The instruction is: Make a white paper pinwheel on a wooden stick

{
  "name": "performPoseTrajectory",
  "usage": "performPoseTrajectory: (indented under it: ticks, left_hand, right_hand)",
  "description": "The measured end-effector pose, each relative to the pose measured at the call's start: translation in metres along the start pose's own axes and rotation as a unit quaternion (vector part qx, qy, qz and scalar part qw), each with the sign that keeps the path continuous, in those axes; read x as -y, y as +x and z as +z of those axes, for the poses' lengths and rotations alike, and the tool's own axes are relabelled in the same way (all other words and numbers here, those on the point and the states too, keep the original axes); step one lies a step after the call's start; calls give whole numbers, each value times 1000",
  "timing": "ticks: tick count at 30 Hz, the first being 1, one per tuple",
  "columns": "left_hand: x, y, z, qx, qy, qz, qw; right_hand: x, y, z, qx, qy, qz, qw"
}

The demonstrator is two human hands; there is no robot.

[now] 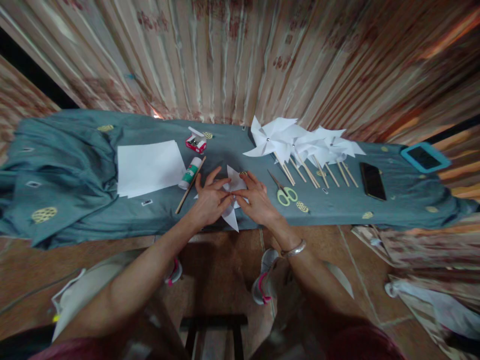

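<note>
A white paper pinwheel point(230, 219) with cut, pointed flaps lies in front of me near the cloth's front edge. My left hand point(210, 201) presses its left side, thumb and fingertips closed on the paper close to the centre. From the other side, my right hand point(257, 199) pinches the paper near the same centre, its fingertips almost meeting the left ones. The hands cover much of the pinwheel's middle. Just left of my left hand are a thin wooden stick point(191, 185) and a green and white glue stick point(190, 173). Scissors point(284, 191) with light green handles lie right of my right hand.
White paper sheets point(150, 168) are stacked at left, with an open red box point(196, 140) of small metal pieces behind. Several finished pinwheels point(275, 139) on sticks lie back right. Farther right are a black phone point(372, 181) and a blue-framed tablet point(426, 157). A curtain point(225, 60) hangs behind.
</note>
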State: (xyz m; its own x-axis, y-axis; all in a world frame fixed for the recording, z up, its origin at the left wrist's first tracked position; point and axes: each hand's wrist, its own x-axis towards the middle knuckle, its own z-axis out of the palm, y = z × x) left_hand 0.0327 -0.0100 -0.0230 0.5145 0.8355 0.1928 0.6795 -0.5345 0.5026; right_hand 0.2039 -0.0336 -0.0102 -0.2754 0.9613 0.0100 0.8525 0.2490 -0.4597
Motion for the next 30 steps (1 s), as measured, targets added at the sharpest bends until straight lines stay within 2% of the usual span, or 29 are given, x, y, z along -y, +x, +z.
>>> performPoseTrajectory:
  ticks: [3, 8, 14, 18, 21, 25, 30]
  left_hand:
    - [1, 3, 4, 10, -45, -52, 998]
    - [4, 5, 6, 4, -67, -50, 996]
    - [2, 1, -2, -27, 25, 89, 995]
    - [1, -3, -9, -51, 54, 122, 990]
    - [5, -5, -13, -85, 46, 104, 990]
    - [14, -7, -20, -145, 26, 41, 988]
    - [17, -13, -30, -168, 30, 13, 985]
  right_hand:
    - [0, 1, 0, 0, 1, 3, 1000]
    - [0, 0, 0, -7, 7, 0, 1000]
    - [-5, 0, 2, -3, 7, -2, 1000]
    - [-5, 0, 3, -4, 1, -3, 1000]
    - [-5, -1, 3, -9, -14, -11, 1000]
    - [-3, -4, 3, -19, -47, -31, 998]
    - [9, -8, 5, -43, -138, -72, 987]
